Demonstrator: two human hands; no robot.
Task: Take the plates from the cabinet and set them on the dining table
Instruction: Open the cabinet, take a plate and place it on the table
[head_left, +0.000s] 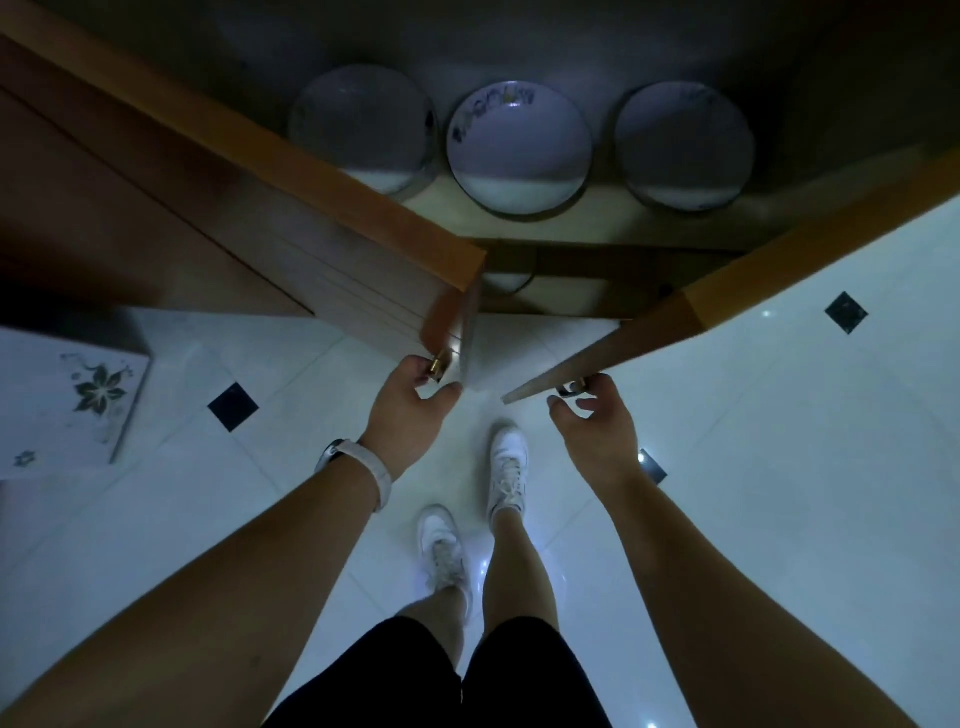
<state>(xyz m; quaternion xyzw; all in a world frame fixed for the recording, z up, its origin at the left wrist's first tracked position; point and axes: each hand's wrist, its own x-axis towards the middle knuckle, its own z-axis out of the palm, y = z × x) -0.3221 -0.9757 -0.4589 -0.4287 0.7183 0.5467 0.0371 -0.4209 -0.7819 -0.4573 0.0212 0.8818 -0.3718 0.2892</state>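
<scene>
No text, label, brand, number or sign can be read anywhere in the view. The dark marks along the rim of the middle plate (519, 143) look like painted decoration, too blurred to tell as letters. The white box (67, 400) at the left carries a flower pattern only, with no writing that can be made out.

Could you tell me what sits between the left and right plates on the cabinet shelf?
In the head view, a third plate with a dark pattern near its rim sits between the left plate and right plate.
</scene>
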